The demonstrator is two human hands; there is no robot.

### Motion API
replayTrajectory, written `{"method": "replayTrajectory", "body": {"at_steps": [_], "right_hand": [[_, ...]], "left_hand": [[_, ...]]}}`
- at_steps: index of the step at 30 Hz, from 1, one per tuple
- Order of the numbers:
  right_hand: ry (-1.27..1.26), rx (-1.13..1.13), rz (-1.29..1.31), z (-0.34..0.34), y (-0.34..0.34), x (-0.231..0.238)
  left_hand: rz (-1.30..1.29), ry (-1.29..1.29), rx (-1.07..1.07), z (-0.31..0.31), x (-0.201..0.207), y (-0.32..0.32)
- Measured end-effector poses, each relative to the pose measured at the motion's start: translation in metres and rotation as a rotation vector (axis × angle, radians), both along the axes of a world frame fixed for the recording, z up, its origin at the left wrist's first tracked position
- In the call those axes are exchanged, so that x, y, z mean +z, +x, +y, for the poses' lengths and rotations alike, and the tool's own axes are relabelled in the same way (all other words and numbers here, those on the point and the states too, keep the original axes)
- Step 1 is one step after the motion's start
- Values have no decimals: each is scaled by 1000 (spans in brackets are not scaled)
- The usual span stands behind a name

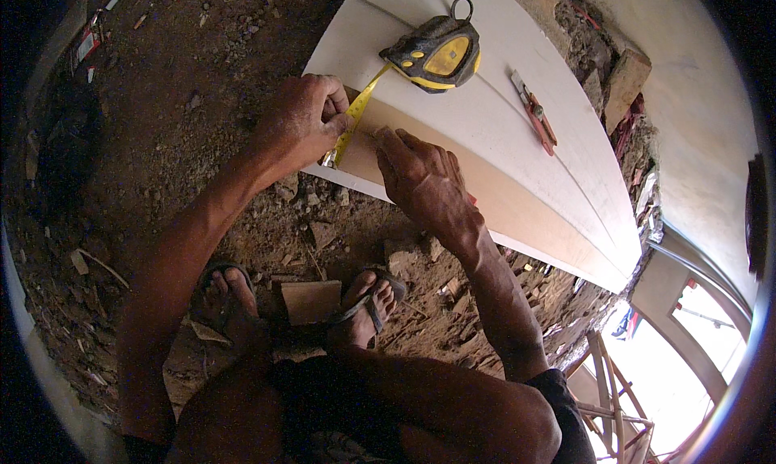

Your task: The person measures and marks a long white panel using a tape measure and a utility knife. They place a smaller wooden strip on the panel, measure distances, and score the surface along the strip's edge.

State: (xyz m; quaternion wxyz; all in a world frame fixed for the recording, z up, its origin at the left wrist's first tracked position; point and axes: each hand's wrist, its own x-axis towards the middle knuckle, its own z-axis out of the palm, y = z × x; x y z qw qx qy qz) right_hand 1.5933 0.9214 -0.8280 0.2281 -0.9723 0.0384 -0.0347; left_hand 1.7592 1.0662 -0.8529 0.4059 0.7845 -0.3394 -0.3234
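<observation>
Left hand pinches the free end of a yellow tape blade, fingers closed on it at the near edge of a long white board. From there the blade runs up across the board to the tape measure, a yellow and black case lying on the white face near the board's far end. The right hand rests on a tan strip that runs along the board's near side; its fingers are drawn together and press down just beside the blade, though whether they hold a marking tool cannot be told. A red utility knife lies on the board, well apart from both hands, to the right of the tape measure. The board lies on a dirt floor strewn with rubble and wood scraps. The person crouches over it, sandalled feet planted on the dirt just in front of the board's near edge, with a small flat wood offcut between them.
</observation>
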Motion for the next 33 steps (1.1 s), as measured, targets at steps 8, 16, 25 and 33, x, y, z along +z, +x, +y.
{"method": "replayTrajectory", "body": {"at_steps": [8,16,25,33], "right_hand": [[27,-23,4,0,0,2],[-22,-31,31,2,1,8],[-5,17,40,-1,-1,4],[12,-36,116,-1,2,12]], "left_hand": [[-23,-25,-12,0,-5,0],[-43,-22,-16,1,-3,1],[-84,18,-27,0,0,2],[-67,-7,-24,-2,-3,1]]}}
